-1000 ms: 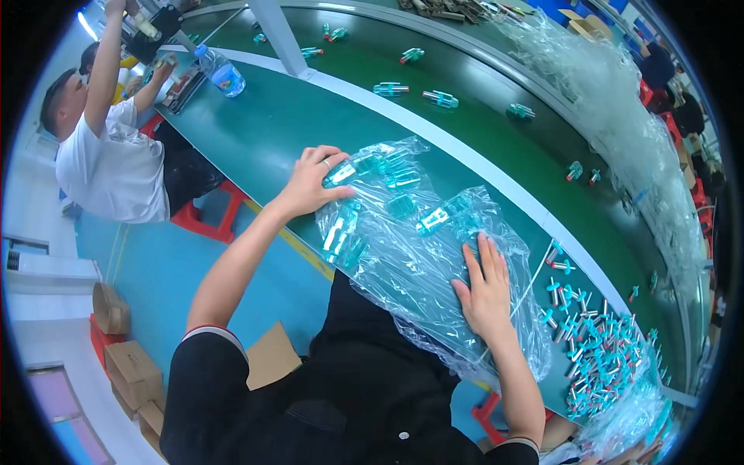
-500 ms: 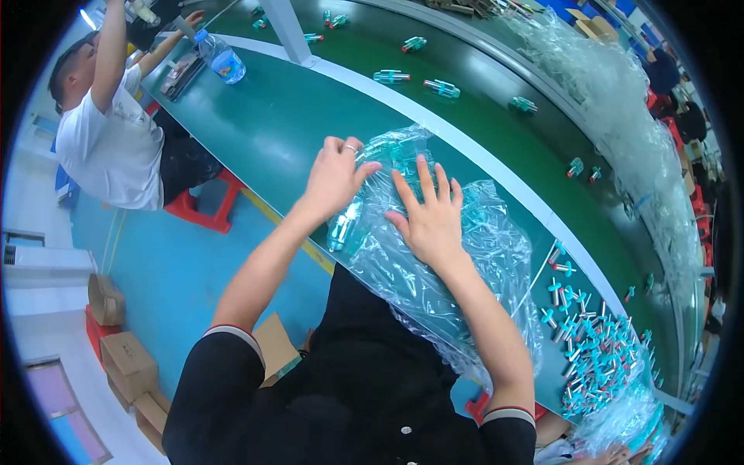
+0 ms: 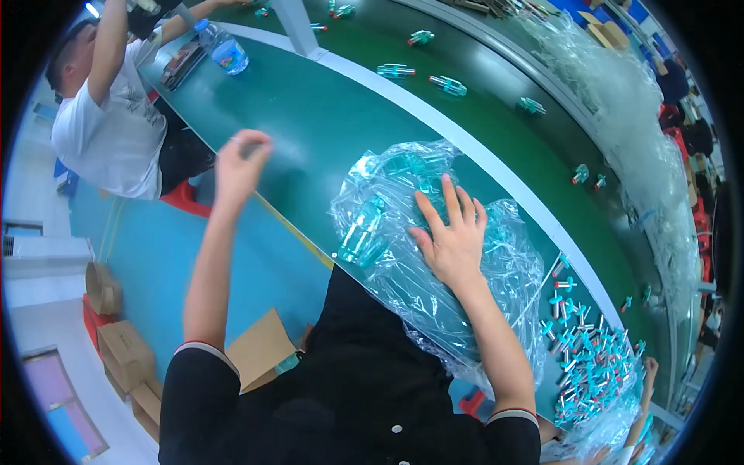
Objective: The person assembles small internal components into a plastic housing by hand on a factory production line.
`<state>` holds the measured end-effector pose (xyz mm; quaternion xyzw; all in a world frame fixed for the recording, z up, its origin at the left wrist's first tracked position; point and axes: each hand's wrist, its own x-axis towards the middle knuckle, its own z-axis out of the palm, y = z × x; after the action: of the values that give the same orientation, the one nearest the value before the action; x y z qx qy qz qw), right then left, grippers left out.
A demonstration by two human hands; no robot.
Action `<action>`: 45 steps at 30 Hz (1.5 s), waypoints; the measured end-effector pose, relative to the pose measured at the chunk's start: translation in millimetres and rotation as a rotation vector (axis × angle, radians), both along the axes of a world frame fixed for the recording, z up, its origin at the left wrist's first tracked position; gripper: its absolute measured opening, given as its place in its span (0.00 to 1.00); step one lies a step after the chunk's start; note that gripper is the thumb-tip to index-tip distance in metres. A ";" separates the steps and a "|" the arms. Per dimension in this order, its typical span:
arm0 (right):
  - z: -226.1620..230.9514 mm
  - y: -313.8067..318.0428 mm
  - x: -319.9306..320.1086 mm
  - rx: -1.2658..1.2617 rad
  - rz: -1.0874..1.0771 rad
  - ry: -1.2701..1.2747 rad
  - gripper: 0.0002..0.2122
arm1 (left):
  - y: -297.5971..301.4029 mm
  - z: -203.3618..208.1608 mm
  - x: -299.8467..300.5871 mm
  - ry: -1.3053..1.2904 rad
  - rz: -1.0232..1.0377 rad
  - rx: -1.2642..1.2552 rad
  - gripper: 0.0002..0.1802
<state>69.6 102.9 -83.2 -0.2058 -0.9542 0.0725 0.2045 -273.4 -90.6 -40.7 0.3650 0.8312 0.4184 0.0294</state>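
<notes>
Your right hand (image 3: 454, 244) is resting, fingers wide, on the clear bag (image 3: 411, 291) beneath it; teal parts (image 3: 362, 231) are showing through, left of this palm; your left hand (image 3: 241, 159) is hanging apart, curled; whether holding something, I cannot tell; flat palm pressure is probably steadying best.

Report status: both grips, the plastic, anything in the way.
Right grip spread on clear plastic, teal pieces showing through. Left grip off it, blurred, contents unclear. Pile of loose parts by the plastic's right side.
</notes>
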 end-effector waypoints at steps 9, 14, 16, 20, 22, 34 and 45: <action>6.6 19.4 16.1 -1.032 -0.024 0.541 0.12 | 71.3 -4.7 112.4 -0.272 -0.261 -0.409 0.27; 55.2 21.3 13.1 -0.882 0.003 0.510 0.12 | 68.4 -28.0 138.1 0.303 -0.275 -0.129 0.22; 64.1 16.4 1.3 -0.479 0.138 0.325 0.19 | 69.4 -28.1 146.7 0.373 -0.288 -0.141 0.21; 33.4 15.9 -46.7 -0.079 0.172 0.008 0.27 | 66.0 -23.4 149.2 0.410 -0.410 -0.102 0.17; 13.9 12.1 -52.6 -0.030 0.197 -0.073 0.28 | 61.5 -16.5 145.9 0.249 -0.484 0.003 0.15; -6.1 18.5 -28.8 -0.159 0.236 0.169 0.21 | 93.0 -14.5 99.1 -0.118 -0.558 -0.187 0.21; -9.6 37.4 -9.0 -0.575 0.185 0.397 0.13 | 30.5 0.9 45.6 -0.428 -0.005 0.517 0.13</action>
<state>60.7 140.3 -92.8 -0.1495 -0.8512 0.3946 0.3122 -227.9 -60.1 -39.8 0.2665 0.6716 0.6824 0.1106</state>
